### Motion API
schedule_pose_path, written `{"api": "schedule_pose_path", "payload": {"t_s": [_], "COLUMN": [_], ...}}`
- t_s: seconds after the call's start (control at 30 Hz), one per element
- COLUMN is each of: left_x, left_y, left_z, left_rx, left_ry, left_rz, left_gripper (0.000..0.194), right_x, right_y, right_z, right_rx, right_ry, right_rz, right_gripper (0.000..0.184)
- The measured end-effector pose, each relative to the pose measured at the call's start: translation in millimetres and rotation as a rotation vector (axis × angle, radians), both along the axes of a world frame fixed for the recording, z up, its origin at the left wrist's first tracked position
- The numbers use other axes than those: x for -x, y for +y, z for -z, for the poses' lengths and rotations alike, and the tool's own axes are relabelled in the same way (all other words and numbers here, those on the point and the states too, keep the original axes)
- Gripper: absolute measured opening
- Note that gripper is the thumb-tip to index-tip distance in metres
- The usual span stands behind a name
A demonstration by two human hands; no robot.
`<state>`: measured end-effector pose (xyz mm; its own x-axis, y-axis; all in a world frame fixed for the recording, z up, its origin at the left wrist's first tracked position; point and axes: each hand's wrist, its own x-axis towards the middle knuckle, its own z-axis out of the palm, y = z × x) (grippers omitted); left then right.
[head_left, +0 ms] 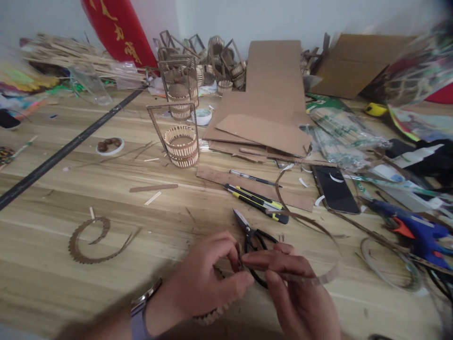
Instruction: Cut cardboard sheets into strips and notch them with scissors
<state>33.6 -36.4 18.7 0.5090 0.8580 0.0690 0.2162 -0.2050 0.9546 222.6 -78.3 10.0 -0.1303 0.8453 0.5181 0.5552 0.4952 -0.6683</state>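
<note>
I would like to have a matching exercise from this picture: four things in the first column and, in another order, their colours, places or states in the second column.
Column 1
1. right hand
2. glue gun
3. banner
4. phone

Column 2
A. red, with gold characters, at the back
B. dark screen, lying to the right of the utility knives
C. holding a thin strip
D. blue body with an orange trigger, at the right side

Right pairs: 1-C, 2-D, 3-A, 4-B
</note>
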Motion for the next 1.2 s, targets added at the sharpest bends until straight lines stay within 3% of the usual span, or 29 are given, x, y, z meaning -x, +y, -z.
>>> {"api": "schedule_pose_path", "payload": {"t_s": [0.27, 0.5, 0.67, 0.9, 1.0, 1.13, 1.2], "left_x": [-0.4, -0.8, -1.2, 1.9, 5.0, 12.3, 22.4], "left_y": [-1.6, -2.9, -1.1, 2.8, 3.3, 2.9, 4.9], "left_z": [1.8, -0.2, 1.5, -6.9, -10.4, -12.4, -15.5], "left_rx": [-0.087, -0.125, 0.034, -0.043, 0.051, 0.337, 0.443], "left_ry": [-0.011, 0.023, 0.071, 0.141, 0.182, 0.110, 0.065], "left_rz": [-0.017, 0.020, -0.011, 0.112, 0.094, 0.053, -0.016], "left_gripper": [0.017, 0.018, 0.007, 0.015, 0.017, 0.022, 0.024], "right_x": [1.6, -0.7, 2.0, 1.2, 2.6, -3.2, -18.3], "right_y": [10.1, 4.9, 3.8, 7.9, 8.0, 4.7, 3.2], "right_z": [-9.0, -7.4, -2.6, -7.5, -15.8, -40.1, -52.9], "right_rx": [-0.097, 0.010, -0.035, 0.094, 0.061, 0.058, 0.080], "right_ry": [-0.057, -0.007, -0.005, 0.168, 0.206, 0.304, 0.309], "right_rz": [-0.090, 0.053, 0.019, -0.031, -0.017, -0.092, -0.014], "right_gripper": [0.018, 0.013, 0.014, 0.013, 0.013, 0.011, 0.010]}}
